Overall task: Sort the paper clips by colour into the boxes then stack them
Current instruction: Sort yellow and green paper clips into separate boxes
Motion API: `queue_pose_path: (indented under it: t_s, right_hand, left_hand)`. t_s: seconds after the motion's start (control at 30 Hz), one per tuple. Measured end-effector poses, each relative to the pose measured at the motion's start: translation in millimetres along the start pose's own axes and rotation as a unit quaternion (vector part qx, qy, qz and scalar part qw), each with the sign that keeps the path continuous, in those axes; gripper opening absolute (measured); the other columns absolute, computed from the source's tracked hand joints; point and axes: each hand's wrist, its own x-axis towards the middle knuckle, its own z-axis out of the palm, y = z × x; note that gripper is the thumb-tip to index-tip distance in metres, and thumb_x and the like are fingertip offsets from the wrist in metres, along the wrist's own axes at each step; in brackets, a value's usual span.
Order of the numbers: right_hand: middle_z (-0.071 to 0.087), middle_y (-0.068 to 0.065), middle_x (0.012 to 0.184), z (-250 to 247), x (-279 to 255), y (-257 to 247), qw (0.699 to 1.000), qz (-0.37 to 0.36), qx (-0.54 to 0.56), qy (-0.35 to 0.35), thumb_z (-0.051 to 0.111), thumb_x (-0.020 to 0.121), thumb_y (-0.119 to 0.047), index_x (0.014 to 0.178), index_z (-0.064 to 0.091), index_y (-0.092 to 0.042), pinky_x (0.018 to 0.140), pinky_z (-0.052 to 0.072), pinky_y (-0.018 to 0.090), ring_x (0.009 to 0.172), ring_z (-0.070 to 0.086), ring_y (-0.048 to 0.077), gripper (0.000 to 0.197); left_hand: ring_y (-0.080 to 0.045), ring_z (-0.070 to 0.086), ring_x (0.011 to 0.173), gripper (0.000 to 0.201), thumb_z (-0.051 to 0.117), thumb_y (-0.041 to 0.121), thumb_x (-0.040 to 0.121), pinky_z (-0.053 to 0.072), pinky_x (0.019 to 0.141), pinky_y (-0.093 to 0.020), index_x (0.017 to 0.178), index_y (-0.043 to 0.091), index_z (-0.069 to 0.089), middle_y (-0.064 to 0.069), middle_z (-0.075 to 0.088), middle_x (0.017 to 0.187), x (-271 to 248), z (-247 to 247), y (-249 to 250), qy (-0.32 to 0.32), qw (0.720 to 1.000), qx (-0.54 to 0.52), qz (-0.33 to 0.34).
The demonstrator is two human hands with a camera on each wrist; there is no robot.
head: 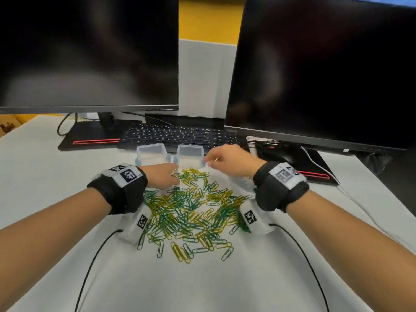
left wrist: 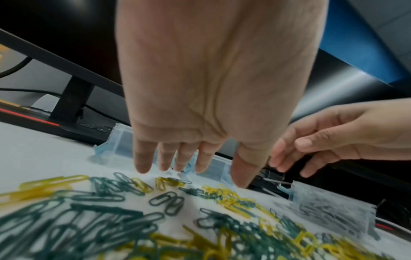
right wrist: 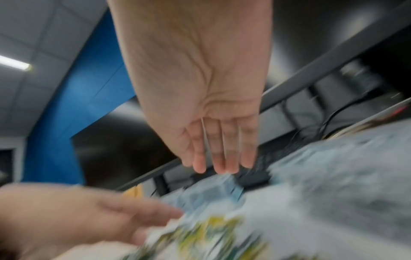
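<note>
Right wrist view is motion-blurred; little detail there. Clips point(head: 189, 212), green and yellow mixed, lie piled on the white surface point(head: 56, 176). Two clear boxes point(head: 151, 154) sit past the pile by the keyboard point(head: 180, 134); contents unreadable. A third box point(left wrist: 333, 212) on the right holds dark clips. Left hand point(head: 163, 176) is flat, fingers straight, over the pile's far edge. Right hand point(head: 227, 158) hovers by the second box, fingers relaxed, holding nothing.

The right hand point(right wrist: 200, 112) hangs palm-side to the camera, fingers point(right wrist: 219, 149) straight and together, holding nothing. Below lie blurred yellow and green paper clips point(right wrist: 213, 234) (heavily smeared), with the left hand point(right wrist: 73, 216) lower left.
</note>
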Motion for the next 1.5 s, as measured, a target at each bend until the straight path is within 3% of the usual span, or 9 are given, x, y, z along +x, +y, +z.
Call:
queue_pose_path:
  t_s: [0.13,0.4,0.57,0.77,0.97,1.1,1.2,1.37,1.5]
  right_hand:
    - [0.050,0.008,0.142,37,28,-22,0.991,-0.015,-0.090,-0.099,0.042,0.099,-0.014,0.138,0.051,-0.018,0.105,0.037,0.032,0.128,0.047,0.026,0.041]
    - [0.060,0.009,0.125,46,40,-35,0.981,-0.052,-0.131,-0.136,0.045,0.092,-0.004,0.125,0.063,-0.013,0.091,0.043,0.029,0.114,0.055,0.027,0.039]
    - [0.058,0.011,0.123,17,52,-26,0.997,-0.034,-0.056,0.041,0.045,0.090,-0.001,0.120,0.065,-0.013,0.094,0.042,0.031,0.113,0.054,0.029,0.037]
    - [0.059,0.012,0.125,26,60,-18,0.983,0.009,-0.171,-0.069,0.049,0.093,-0.012,0.124,0.062,-0.014,0.095,0.048,0.040,0.113,0.057,0.032,0.034]
    - [0.057,0.001,0.111,21,31,-28,0.994,-0.075,-0.072,0.042,0.053,0.090,-0.012,0.116,0.064,-0.020,0.092,0.046,0.033,0.094,0.054,0.018,0.029]
    - [0.056,0.003,0.129,38,16,-40,0.977,-0.062,-0.122,-0.164,0.060,0.091,-0.039,0.137,0.052,-0.022,0.099,0.042,0.033,0.113,0.053,0.020,0.050]
    - [0.056,0.007,0.125,51,12,-33,0.979,-0.069,-0.130,-0.144,0.068,0.086,-0.038,0.132,0.055,-0.018,0.091,0.042,0.030,0.112,0.053,0.024,0.052]
    - [0.068,0.004,0.087,49,0,-17,0.986,-0.032,0.135,-0.090,0.070,0.087,-0.013,0.100,0.070,-0.010,0.061,0.053,0.021,0.068,0.066,0.019,0.013]
    - [0.069,0.012,0.092,37,-7,-8,0.893,0.033,0.429,-0.132,0.062,0.090,-0.004,0.100,0.066,-0.007,0.081,0.056,0.030,0.084,0.065,0.023,0.010]
  left_hand:
    - [-0.027,0.042,0.127,0.059,0.044,0.046,0.096,0.034,0.106,-0.039,0.140,0.008,0.034,-0.012,0.035,0.145,6,8,5,-0.026,0.999,0.047,-0.008]
    - [-0.019,0.033,0.137,0.060,0.041,0.048,0.097,0.025,0.111,-0.032,0.149,0.021,0.027,-0.001,0.031,0.153,-9,-8,6,-0.092,0.989,0.113,0.017]
    - [-0.021,0.040,0.132,0.056,0.050,0.037,0.096,0.031,0.105,-0.028,0.146,0.022,0.032,-0.001,0.038,0.149,-19,-28,-19,-0.030,0.990,0.136,-0.015]
    - [-0.026,0.049,0.121,0.068,0.055,0.025,0.094,0.043,0.072,-0.021,0.151,0.024,0.018,-0.009,0.033,0.148,-29,-24,-39,-0.070,0.975,0.195,-0.080]
    - [-0.028,0.060,0.101,0.073,0.064,0.026,0.084,0.053,0.088,-0.034,0.146,0.031,0.025,-0.009,0.032,0.137,-32,-10,-51,-0.078,0.982,0.153,-0.076]
    - [-0.027,0.054,0.113,0.071,0.062,0.031,0.085,0.046,0.099,-0.038,0.145,0.033,0.025,-0.005,0.029,0.140,-29,-1,-34,-0.075,0.990,0.118,-0.025]
    - [-0.024,0.048,0.117,0.063,0.059,0.032,0.087,0.042,0.102,-0.038,0.143,0.033,0.031,-0.004,0.034,0.137,-27,7,-20,-0.077,0.994,0.078,0.017]
    - [-0.019,0.052,0.114,0.047,0.060,0.016,0.089,0.050,0.081,-0.025,0.134,0.021,0.047,-0.001,0.048,0.133,-25,11,-9,0.015,0.995,-0.072,0.067]
    - [-0.021,0.059,0.110,0.037,0.053,-0.002,0.090,0.049,0.091,-0.028,0.126,0.009,0.053,-0.012,0.060,0.124,-30,15,0,-0.016,0.928,-0.362,0.090]
